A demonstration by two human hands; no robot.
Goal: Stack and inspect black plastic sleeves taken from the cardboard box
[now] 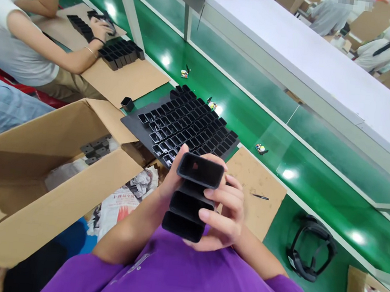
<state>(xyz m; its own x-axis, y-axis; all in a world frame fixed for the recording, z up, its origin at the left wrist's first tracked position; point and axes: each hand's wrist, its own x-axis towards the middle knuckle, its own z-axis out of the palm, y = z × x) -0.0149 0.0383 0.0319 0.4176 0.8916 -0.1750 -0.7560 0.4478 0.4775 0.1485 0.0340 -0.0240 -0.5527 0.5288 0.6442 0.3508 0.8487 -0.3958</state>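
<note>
Close to my chest, I hold a column of several black open-topped rectangular cases [192, 207], one against the other. My right hand [227, 211] wraps around their right side, with its fingers spread along the column. At the upper end, my left hand [173, 174] grips the topmost black case [201, 170], its thumb along the left edge. Most of the left fingers are hidden behind the cases. Just beyond my hands, many similar cases stand in rows on a dark sheet [130, 121].
An open cardboard box [79, 188] stands at left, with crumpled paper beside it. Tweezers [260, 196] lie on a cardboard sheet [272, 179]; a black headband-like device [312, 248] is at right. A co-worker [22, 44] handles similar cases at upper left. A white shelf [298, 59] runs overhead.
</note>
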